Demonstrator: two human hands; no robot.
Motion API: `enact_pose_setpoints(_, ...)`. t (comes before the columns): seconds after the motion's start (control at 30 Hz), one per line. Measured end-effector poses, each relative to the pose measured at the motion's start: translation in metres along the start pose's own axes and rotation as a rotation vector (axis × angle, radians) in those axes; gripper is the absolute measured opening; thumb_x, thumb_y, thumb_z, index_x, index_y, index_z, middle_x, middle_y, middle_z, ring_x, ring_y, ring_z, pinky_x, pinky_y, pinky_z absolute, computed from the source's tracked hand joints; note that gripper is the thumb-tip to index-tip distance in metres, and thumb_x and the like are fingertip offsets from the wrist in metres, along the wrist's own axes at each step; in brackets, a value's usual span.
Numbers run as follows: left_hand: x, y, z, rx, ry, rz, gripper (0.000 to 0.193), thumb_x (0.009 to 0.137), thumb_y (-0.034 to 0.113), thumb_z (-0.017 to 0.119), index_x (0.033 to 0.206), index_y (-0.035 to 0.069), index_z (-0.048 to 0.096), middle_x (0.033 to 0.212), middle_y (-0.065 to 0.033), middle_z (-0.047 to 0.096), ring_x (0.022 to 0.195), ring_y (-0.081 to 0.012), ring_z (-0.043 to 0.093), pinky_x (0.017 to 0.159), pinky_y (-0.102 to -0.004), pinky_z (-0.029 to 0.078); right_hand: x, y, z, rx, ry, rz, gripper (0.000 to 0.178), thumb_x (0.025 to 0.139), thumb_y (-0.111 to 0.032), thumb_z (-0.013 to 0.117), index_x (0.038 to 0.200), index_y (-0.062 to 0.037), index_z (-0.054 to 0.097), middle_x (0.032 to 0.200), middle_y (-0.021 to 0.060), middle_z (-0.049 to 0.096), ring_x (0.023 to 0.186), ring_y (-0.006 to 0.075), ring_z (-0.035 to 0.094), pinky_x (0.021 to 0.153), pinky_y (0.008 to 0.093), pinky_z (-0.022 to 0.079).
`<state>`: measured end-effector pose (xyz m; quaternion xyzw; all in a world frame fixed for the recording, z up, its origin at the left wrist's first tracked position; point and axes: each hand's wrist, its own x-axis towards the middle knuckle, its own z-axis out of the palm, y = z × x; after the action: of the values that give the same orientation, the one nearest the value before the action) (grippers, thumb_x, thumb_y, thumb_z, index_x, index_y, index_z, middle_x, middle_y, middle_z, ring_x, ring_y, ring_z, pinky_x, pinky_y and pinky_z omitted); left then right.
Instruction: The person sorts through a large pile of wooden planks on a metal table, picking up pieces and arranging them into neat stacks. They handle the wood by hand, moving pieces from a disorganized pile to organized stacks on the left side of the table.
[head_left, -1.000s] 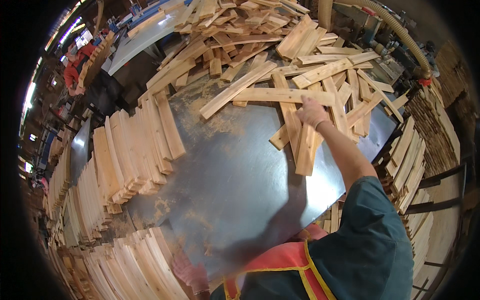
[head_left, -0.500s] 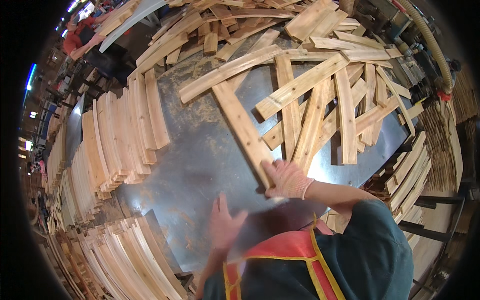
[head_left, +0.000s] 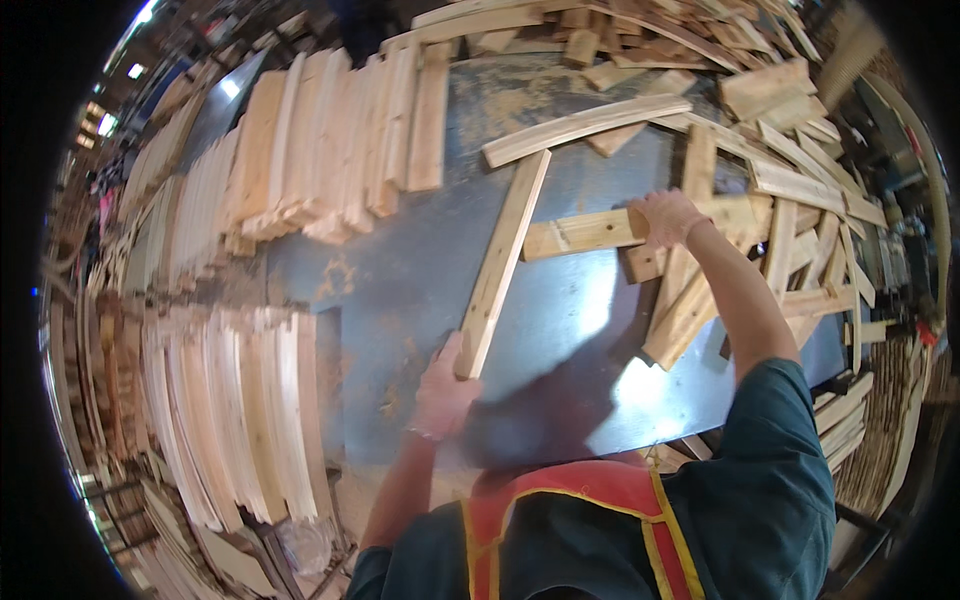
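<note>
My left hand [head_left: 443, 392] grasps the near end of a long slat [head_left: 503, 258]; my right hand [head_left: 667, 215] clenches a shorter board [head_left: 585, 233] further right

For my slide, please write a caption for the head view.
Left hand grips a long slat's near end; right hand holds a short board on a metal table.

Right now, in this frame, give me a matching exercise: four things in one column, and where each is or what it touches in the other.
Things:
1. left hand
2. right hand
3. neat row of slats
4. metal table

Places or states:
A. dusted with sawdust
B. on the near end of the long slat
C. lined up at the far left of the table
D. on the short plank by the loose pile

Pairs: 1-B, 2-D, 3-C, 4-A
</note>
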<state>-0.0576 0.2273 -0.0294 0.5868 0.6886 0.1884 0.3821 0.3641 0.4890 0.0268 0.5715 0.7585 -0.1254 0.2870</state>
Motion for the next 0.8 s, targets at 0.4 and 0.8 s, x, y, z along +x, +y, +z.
enact_pose_setpoints(0.4, -0.154, -0.138, -0.090, -0.270, -0.305, -0.223, 0.072, 0.090, 0.030, 0.082, 0.149, 0.005, 0.049, 0.117, -0.0128, 0.072, 0.104, -0.0272, 0.071, 0.089, -0.0404, 0.058, -0.072, -0.346, 0.128, 1.244, -0.167, -0.359, 0.048, 0.101, -0.048, 0.058, 0.119, -0.0049, 0.069, 0.098, 0.0203, 0.073, 0.090, 0.0341, 0.069, 0.088, 0.0435, 0.057)
enact_pose_setpoints(0.8, -0.157, -0.160, -0.103, 0.689, 0.495, -0.146, 0.076, 0.092, 0.041, 0.072, 0.160, 0.014, 0.048, 0.128, -0.0176, 0.067, 0.112, -0.0337, 0.068, 0.094, -0.0474, 0.055, -0.082, -0.330, 0.101, 0.974, 0.416, -0.569, 0.059, 0.098, -0.050, 0.055, 0.142, -0.0120, 0.061, 0.142, 0.0205, 0.065, 0.134, 0.0415, 0.059, 0.116, 0.0445, 0.046)
